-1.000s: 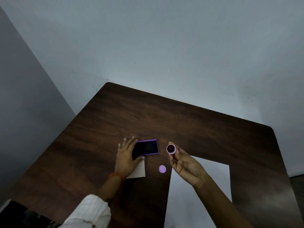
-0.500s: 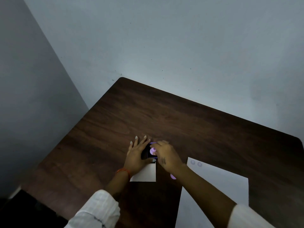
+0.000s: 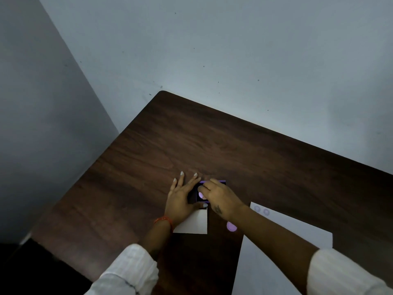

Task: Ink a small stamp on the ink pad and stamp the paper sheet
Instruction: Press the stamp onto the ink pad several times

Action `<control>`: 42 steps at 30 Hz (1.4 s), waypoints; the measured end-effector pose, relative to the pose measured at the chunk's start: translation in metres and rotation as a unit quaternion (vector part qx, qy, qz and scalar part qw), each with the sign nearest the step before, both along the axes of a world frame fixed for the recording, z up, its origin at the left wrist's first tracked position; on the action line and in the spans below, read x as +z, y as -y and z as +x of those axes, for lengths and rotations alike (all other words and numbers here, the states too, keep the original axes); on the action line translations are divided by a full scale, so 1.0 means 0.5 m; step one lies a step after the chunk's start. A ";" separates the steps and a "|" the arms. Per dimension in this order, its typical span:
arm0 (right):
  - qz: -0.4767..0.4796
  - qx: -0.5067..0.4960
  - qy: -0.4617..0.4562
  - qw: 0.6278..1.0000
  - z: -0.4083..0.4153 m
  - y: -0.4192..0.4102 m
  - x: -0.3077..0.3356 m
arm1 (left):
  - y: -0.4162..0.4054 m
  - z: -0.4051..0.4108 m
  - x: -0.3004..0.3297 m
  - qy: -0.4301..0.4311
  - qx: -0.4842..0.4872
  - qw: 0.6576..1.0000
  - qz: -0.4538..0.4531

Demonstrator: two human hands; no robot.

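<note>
1. A dark wood-grain bench (image 3: 244, 150) stands in the corner of a pale grey wall (image 3: 212, 50).
2. The ink pad (image 3: 196, 193), a dark pad in a purple case, lies near the middle of the bench, mostly covered by the two hands.
3. The left hand (image 3: 180, 201) lies flat on the bench against the pad's left side, fingers (image 3: 180, 179) spread and released, grasping nothing; its thumb runs along the pad's near edge.
4. An orange thread band (image 3: 163, 220) circles the left wrist.
5. The right hand (image 3: 221, 199) reaches over the pad from the right, its fingers clenched on the small stamp (image 3: 201, 194), whose pale purple body sits down on the pad's dark surface.
6. A small white card (image 3: 195, 223) lies just near of the pad, partly under the left wrist.
7. A round purple cap (image 3: 231, 226) lies on the bench just right of the card, partly hidden by the right forearm.
8. The paper sheet (image 3: 287, 228) lies to the right, under the right forearm, with two faint round stamp marks (image 3: 262, 210) at its far left corner.
9. Both arms wear white sleeves (image 3: 131, 271).
</note>
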State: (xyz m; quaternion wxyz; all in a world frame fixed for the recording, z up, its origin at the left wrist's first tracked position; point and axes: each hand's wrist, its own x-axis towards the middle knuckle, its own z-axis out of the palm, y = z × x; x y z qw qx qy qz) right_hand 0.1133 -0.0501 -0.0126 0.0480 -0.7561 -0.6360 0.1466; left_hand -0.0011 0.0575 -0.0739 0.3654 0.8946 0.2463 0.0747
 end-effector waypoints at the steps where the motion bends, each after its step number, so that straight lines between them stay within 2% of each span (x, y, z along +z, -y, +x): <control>1: 0.007 -0.013 -0.005 1.000 -0.005 0.002 -0.003 | 0.000 0.001 0.001 -0.002 0.000 1.000 0.001; 4: 0.030 -0.075 -0.037 0.996 -0.019 0.007 -0.006 | 0.002 0.002 0.005 0.000 0.003 1.000 -0.002; 8: 0.078 -0.181 -0.149 0.969 0.002 -0.009 0.024 | 0.001 0.002 0.011 -0.014 -0.003 1.000 -0.005; 13: 0.027 -0.108 -0.051 0.992 -0.021 -0.018 0.013 | 0.002 0.002 0.006 -0.004 0.003 1.000 -0.004; 19: 0.002 -0.107 -0.047 0.993 0.007 -0.035 0.022 | 0.003 0.003 0.005 0.001 0.005 1.000 -0.006; 24: -0.040 -0.113 0.007 0.993 -0.037 -0.021 0.011 | 0.005 0.003 0.004 -0.002 0.003 1.000 0.004; 30: 0.015 -0.210 -0.120 0.970 0.004 -0.026 0.041 | 0.005 0.001 0.012 -0.004 0.003 1.000 -0.010; 35: 0.024 -0.112 -0.062 0.992 -0.029 0.008 0.006 | 0.001 0.001 0.004 -0.011 0.001 1.000 0.003; 39: -0.023 -0.013 -0.006 1.000 -0.005 -0.005 0.019 | 0.000 0.003 0.004 -0.009 0.003 1.000 -0.001; 42: -0.030 0.006 0.000 1.000 0.004 -0.006 0.024 | 0.002 0.003 0.005 -0.007 0.003 1.000 -0.004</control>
